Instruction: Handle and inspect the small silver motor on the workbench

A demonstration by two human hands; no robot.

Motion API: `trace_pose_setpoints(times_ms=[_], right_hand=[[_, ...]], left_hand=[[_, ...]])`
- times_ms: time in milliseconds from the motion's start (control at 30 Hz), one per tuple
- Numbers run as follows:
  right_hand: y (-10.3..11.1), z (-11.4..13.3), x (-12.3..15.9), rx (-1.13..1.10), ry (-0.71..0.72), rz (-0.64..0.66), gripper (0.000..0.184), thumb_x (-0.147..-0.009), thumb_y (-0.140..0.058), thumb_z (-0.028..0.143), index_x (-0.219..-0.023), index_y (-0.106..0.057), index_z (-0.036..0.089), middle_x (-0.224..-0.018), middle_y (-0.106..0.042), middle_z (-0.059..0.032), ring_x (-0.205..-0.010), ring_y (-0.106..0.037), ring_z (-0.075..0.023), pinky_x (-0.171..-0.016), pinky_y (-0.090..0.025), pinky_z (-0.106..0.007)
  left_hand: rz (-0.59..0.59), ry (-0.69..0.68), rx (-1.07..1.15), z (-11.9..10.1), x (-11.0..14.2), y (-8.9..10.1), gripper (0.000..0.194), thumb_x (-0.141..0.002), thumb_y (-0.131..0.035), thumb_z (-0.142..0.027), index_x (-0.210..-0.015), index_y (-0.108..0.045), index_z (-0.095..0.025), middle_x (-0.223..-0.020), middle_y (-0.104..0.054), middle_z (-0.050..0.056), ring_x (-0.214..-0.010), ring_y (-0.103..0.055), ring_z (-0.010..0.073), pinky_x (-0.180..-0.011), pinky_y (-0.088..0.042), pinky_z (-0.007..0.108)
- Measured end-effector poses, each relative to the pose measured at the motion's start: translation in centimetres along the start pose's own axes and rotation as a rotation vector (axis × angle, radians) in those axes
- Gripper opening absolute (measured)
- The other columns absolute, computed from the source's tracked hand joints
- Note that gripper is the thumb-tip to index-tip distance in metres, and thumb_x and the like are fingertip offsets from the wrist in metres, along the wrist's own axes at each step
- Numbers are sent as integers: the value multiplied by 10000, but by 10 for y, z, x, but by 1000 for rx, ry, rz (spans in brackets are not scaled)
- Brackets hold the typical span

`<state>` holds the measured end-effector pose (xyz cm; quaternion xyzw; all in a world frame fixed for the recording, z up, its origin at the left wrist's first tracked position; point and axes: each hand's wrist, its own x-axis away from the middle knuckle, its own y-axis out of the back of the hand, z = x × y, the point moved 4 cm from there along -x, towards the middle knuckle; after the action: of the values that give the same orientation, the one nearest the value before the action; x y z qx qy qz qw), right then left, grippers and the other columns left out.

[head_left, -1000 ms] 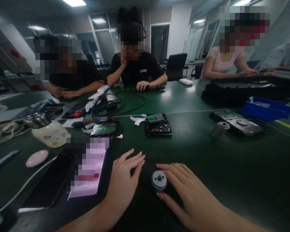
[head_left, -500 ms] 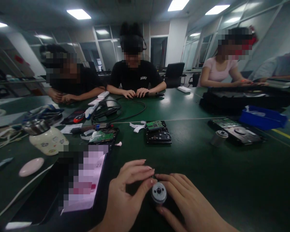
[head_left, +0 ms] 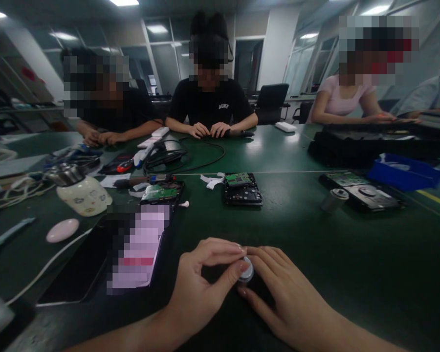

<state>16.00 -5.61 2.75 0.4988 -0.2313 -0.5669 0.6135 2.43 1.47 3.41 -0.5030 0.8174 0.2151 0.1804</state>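
The person's left hand (head_left: 207, 286) and right hand (head_left: 288, 283) are both bare, with slender fingers and smooth backs. The fingernails (head_left: 244, 266) are neatly rounded and glossy, reaching about to the fingertips; whether they are polished is too small to tell. The slim left forearm (head_left: 132, 335) and right forearm (head_left: 352, 335) are uncovered as far as the view shows, the skin plain and even, tapering smoothly into narrow wrists.

Small white lettering (head_left: 223, 106) is showing on the chest of the middle black T-shirt (head_left: 205, 102), but is appearing too blurred to read.
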Motion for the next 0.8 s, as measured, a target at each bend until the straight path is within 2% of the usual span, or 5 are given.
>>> trace_pose_setpoints(times_ms=[167, 300, 400, 567, 800], right_hand=[[-1, -1, 1, 15, 5, 9, 342, -862, -567, 204, -1199, -531, 163, -1220, -594, -128, -1108, -550, -260, -937, -446, -466], [2, -1, -1, 32, 4, 6, 360, -840, -570, 193, -1198, -541, 164, -1204, -609, -125, -1084, -569, -263, -935, -454, -468], [3, 0, -3, 60, -15, 42, 361, -816, -593, 194, -1171, -575, 132, -1199, -619, -147, -1066, -587, -274, -915, -479, -456], [2, -2, -8, 111, -32, 114, 391, -783, -657, 253, -1145, -615, 112, -1199, -630, -167, -1062, -600, -303, -896, -496, -473], [2, -2, -7, 112, -33, 122, 376, -788, -634, 245, -1152, -618, 150, -1212, -628, -150, -1080, -594, -294, -913, -480, -458]], left_hand=[[36, -43, -25, -5, 0, -2, 115, -781, -697, -123, -859, -740, -197, -809, -766, 43, -813, -707, 201, -755, -576, 334], [96, -104, -85, -9, -1, -3, 218, -793, -616, -78, -947, -712, -199, -890, -754, 52, -905, -680, 210, -808, -560, 350], [81, -193, -156, -12, -2, -1, 272, -751, -629, -71, -985, -667, -205, -920, -728, 54, -934, -636, 222, -804, -547, 361], [60, -213, -181, -5, -3, 1, 239, -744, -685, -96, -936, -627, -227, -761, -686, 15, -784, -607, 195, -678, -544, 313], [85, -304, -215, -12, -1, -2, 297, -699, -670, -36, -927, -629, -223, -808, -723, 19, -832, -630, 208, -728, -548, 329]])
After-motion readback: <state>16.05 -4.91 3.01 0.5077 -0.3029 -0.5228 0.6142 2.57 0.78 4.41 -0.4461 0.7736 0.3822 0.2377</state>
